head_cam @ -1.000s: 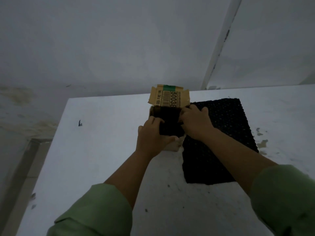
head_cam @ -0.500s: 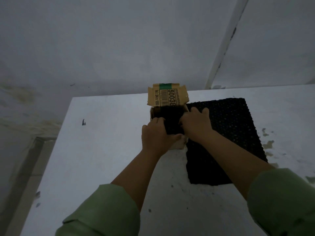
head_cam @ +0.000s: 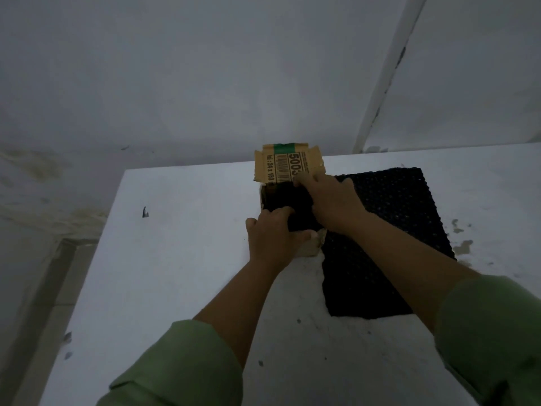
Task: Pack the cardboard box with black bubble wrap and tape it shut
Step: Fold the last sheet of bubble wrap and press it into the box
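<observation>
Head view. A small cardboard box (head_cam: pixel 307 250) stands near the far edge of a white table (head_cam: pixel 175 259), its printed rear flap (head_cam: pixel 285 164) raised and showing a barcode and the digits 500. Black bubble wrap (head_cam: pixel 289 206) fills the box's open top. The left hand (head_cam: pixel 273 241) grips the box's near left corner, fingers curled over the rim onto the wrap, thumb against the front wall. The right hand (head_cam: pixel 330 200) lies palm-down on the wrap, fingers extended and touching the flap's lower edge; whether it grips anything cannot be told. A flat sheet of bubble wrap (head_cam: pixel 395 230) lies just right of the box, under the right forearm. Both sleeves (head_cam: pixel 181 367) are green.
</observation>
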